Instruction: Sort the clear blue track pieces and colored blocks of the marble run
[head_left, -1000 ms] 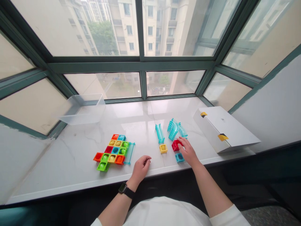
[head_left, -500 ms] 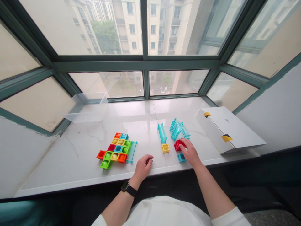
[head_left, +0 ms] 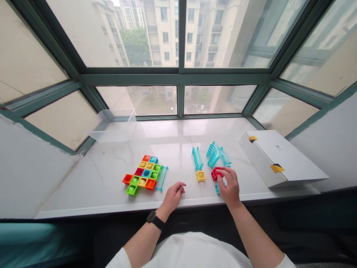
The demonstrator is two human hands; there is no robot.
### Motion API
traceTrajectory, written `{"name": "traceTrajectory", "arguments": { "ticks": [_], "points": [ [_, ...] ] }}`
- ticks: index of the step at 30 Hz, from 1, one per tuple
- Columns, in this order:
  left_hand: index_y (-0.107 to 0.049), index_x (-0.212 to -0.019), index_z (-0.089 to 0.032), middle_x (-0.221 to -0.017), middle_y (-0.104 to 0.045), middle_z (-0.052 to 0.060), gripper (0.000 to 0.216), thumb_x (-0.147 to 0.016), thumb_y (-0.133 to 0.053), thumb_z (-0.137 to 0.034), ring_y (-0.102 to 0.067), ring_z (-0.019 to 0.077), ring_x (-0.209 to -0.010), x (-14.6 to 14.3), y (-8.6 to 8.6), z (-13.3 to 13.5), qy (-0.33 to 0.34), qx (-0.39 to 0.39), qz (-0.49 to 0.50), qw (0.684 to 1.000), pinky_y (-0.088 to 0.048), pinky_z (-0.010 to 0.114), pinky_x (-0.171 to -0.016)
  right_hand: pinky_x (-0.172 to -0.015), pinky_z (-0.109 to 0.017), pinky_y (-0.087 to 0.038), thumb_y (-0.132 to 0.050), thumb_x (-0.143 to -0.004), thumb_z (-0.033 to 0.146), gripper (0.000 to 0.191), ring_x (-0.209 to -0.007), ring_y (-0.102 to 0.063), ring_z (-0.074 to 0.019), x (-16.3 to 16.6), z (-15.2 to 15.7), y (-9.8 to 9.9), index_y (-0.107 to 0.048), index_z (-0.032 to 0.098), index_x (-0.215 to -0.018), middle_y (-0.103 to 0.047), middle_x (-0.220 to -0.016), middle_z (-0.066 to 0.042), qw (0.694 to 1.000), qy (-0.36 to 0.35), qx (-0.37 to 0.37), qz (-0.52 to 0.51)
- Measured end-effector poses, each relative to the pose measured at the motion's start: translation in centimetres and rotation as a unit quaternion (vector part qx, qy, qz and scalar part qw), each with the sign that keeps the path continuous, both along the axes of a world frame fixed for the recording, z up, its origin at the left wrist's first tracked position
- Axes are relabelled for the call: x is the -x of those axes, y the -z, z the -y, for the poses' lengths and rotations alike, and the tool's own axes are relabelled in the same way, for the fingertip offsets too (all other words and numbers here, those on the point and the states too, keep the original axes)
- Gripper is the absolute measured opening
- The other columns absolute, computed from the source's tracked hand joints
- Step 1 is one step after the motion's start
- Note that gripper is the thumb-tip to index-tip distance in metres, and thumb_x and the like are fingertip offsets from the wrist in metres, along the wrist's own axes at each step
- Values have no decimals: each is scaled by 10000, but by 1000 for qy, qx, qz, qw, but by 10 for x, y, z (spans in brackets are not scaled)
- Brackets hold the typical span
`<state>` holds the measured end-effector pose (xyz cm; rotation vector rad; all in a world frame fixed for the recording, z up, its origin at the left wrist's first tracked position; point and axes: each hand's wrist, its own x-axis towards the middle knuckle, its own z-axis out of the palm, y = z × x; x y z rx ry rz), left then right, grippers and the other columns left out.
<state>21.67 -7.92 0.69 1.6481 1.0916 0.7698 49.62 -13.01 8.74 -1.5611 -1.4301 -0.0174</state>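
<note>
In the head view, a red cube (head_left: pixel 215 173) is touched by the right hand (head_left: pixel 228 188), its fingers (head_left: pixel 226 172) drawn narrow against the cube, though a firm grip cannot be told. A blue cube (head_left: pixel 217 189) is partly hidden behind that hand. The empty left hand (head_left: pixel 173 197) is loosely curled above a marble sill (head_left: pixel 83 178), between a multicoloured block layout (head_left: pixel 142 172) and a yellow cube (head_left: pixel 201 176).

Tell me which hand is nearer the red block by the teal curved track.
Right. The right hand is at the red block, its fingers touching it. The left hand is farther off to the block's left, with the yellow block between them.
</note>
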Motion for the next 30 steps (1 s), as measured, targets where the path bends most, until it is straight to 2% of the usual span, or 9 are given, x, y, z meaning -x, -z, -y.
{"name": "traceTrajectory", "arguments": {
  "ticks": [6, 9, 12, 14, 17, 21, 24, 27, 30],
  "points": [
    [-706, -1059, -196, -671, -692, 20, 451, -1027, -455, -570, -634, 170, -647, 22, -18, 9, 8, 78, 47, 996, -514, 289, -653, -1074, -561, -532, -554, -970, 273, 215, -1178, -642, -315, 40, -4, 2, -760, 286, -1030, -679, -1172, -120, 997, -78, 8, -9],
    [-682, -1079, -187, -711, -702, 39, 478, -1029, -429, -589, -630, 167, -637, 45, -30, 12, -22, 75, 65, 995, -522, 290, -614, -1049, -533, -547, -544, -967, 266, 239, -1147, -656, -308, 57, -9, 6, -765, 288, -1057, -694, -1151, -117, 989, -139, 48, -29],
    [-645, -1198, -199, -957, -734, 85, 415, -1025, -454, -524, -670, 180, -744, 75, -45, 7, -97, -1, 55, 994, -571, 326, -684, -999, -474, -570, -520, -982, 244, 272, -1082, -679, -279, 75, -15, 9, -748, 282, -1126, -709, -1114, -105, 968, -230, 90, -47],
    [-640, -1235, -227, -1076, -724, 90, 339, -1001, -532, -448, -692, 223, -946, 98, -55, -3, -162, -98, -14, 982, -580, 390, -882, -951, -425, -582, -511, -992, 234, 287, -1020, -693, -246, 87, -21, 13, -725, 280, -1177, -712, -1116, -91, 944, -292, 142, -52],
    [-679, -1203, -245, -1225, -687, 105, 288, -969, -576, -378, -615, 297, -1210, 127, -64, -23, -242, -222, -178, 928, -454, 496, -1124, -870, -356, -591, -535, -983, 241, 333, -940, -701, -197, 109, -32, 23, -669, 278, -1285, -704, -1163, -74, 902, -346, 247, -78],
    [-684, -1320, -257, -1455, -559, 151, 391, -959, -592, -375, -495, 365, -1363, 150, -55, -48, -273, -231, -358, 863, -311, 599, -1204, -907, -360, -569, -582, -959, 266, 394, -914, -696, -180, 139, -54, 40, -633, 273, -1349, -705, -1226, -71, 867, -345, 344, -108],
    [-635, -1417, -292, -1492, -552, 149, 468, -969, -587, -418, -434, 390, -1405, 155, -38, -56, -244, -194, -424, 850, -276, 639, -1195, -957, -377, -540, -580, -967, 277, 400, -918, -695, -186, 160, -69, 46, -636, 278, -1363, -711, -1258, -67, 850, -343, 386, -108],
    [-626, -1439, -291, -1486, -563, 147, 496, -964, -595, -432, -407, 389, -1419, 156, -25, -56, -225, -198, -445, 844, -314, 589, -1181, -995, -367, -511, -545, -973, 227, 427, -1019, -693, -202, 176, -80, 51, -631, 290, -1387, -712, -1274, -58, 843, -338, 410, -88],
    [-652, -1413, -271, -1488, -543, 161, 479, -963, -595, -425, -415, 390, -1404, 151, -20, -53, -234, -212, -449, 836, -367, 550, -1144, -1047, -357, -476, -517, -956, 154, 465, -1168, -658, -215, 186, -87, 56, -641, 294, -1381, -706, -1284, -52, 845, -333, 414, -64]
  ]
}}
